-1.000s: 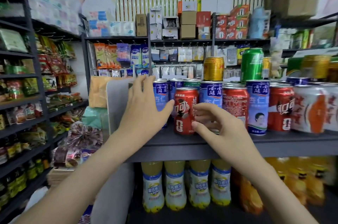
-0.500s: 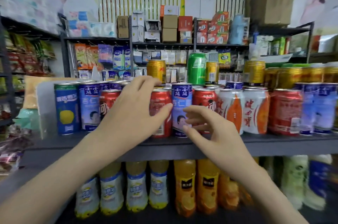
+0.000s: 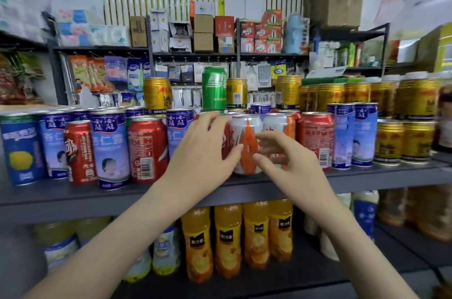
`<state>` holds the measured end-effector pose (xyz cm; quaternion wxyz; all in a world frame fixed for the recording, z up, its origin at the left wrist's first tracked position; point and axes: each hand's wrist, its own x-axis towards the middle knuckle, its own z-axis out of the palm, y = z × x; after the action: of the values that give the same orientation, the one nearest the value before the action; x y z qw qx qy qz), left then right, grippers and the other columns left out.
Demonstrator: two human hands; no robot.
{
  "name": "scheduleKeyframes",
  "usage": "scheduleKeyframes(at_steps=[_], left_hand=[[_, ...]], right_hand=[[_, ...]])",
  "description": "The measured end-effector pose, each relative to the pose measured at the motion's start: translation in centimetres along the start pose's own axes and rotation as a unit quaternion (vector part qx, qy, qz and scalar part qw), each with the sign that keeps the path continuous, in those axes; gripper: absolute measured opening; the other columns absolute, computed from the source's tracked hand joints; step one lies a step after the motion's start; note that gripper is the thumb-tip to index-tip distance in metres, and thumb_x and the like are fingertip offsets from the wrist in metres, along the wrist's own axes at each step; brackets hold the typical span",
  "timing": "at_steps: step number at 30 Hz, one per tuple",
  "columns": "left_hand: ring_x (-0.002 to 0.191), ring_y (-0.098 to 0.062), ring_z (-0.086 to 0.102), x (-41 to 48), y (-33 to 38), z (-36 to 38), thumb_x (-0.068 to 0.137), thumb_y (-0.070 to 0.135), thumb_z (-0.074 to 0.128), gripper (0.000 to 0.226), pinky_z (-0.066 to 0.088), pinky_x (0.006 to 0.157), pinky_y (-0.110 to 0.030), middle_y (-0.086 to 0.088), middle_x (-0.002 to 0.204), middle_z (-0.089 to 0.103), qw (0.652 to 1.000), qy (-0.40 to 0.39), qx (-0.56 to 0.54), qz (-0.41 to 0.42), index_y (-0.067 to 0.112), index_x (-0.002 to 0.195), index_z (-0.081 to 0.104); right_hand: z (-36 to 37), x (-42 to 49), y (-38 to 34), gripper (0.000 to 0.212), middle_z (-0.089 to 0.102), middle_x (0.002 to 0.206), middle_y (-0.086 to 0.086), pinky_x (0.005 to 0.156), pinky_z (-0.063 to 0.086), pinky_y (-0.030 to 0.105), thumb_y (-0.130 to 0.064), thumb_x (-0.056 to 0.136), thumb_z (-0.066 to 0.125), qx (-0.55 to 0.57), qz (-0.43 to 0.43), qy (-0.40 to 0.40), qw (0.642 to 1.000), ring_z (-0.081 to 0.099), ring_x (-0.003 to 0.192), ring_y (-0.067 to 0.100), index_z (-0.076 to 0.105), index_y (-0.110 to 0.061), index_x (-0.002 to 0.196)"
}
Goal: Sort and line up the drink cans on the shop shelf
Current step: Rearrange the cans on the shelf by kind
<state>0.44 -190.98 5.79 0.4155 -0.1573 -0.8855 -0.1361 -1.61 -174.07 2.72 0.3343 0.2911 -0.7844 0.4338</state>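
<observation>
Mixed drink cans stand on a grey shelf (image 3: 73, 197). My left hand (image 3: 203, 152) is spread in front of a partly hidden red can (image 3: 226, 142), its thumb at a white-and-orange can (image 3: 247, 127). My right hand (image 3: 283, 161) hovers with loosely curved fingers before a second white-and-orange can (image 3: 276, 125) and holds nothing. To the left are a red cola can (image 3: 146, 147), blue almond-drink cans (image 3: 110, 149), a slim red can (image 3: 79, 152) and a blue lemon can (image 3: 20, 152). A green can (image 3: 214, 91) and gold cans (image 3: 156, 93) stand on top of others.
Right of my hands are a red can (image 3: 315, 137), two blue cans (image 3: 352, 135) and stacked gold cans (image 3: 403, 142). Orange juice bottles (image 3: 227, 237) fill the shelf below. Boxes and hanging packets crowd the racks behind.
The view has shifted right along the shelf. Both hands moved right with it, from the red cola and blue cans to the white-and-orange cans, still holding nothing.
</observation>
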Motion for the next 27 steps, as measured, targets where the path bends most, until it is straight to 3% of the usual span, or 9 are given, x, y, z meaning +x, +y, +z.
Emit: scheduleKeyframes(at_steps=[10,16,27], left_hand=[[0.13,-0.017,0.034,0.8,1.2,1.3,0.089,0.042,0.055,0.055,0.032,0.103,-0.028,0.001,0.14,0.038,1.0,-0.016,0.003,0.019,0.019,0.137,0.04],[0.126,-0.018,0.037,0.5,2.0,2.6,0.088,0.039,0.058,0.059,0.032,0.1,-0.027,-0.001,0.136,0.04,0.999,-0.008,-0.019,0.037,0.015,0.137,0.038],[0.13,-0.029,0.036,1.2,9.1,8.0,0.088,0.036,0.058,0.057,0.033,0.106,-0.039,-0.011,0.14,0.039,0.997,0.025,-0.045,0.064,0.01,0.137,0.042]], right_hand=[[-2.0,-0.9,1.1,0.036,0.06,0.103,-0.014,0.079,0.044,0.003,-0.02,0.087,0.065,-0.031,0.038,0.032,0.998,0.056,0.098,-0.006,0.056,-0.024,0.122],[-2.0,-2.0,1.7,0.035,0.061,0.104,-0.012,0.081,0.046,0.007,-0.02,0.087,0.066,-0.037,0.053,0.045,0.997,0.058,0.098,-0.003,0.057,-0.021,0.121],[-8.5,-3.5,6.9,0.036,0.061,0.108,-0.009,0.075,0.043,0.001,-0.018,0.089,0.063,-0.043,0.107,0.128,0.985,0.056,0.096,-0.008,0.055,-0.021,0.124]])
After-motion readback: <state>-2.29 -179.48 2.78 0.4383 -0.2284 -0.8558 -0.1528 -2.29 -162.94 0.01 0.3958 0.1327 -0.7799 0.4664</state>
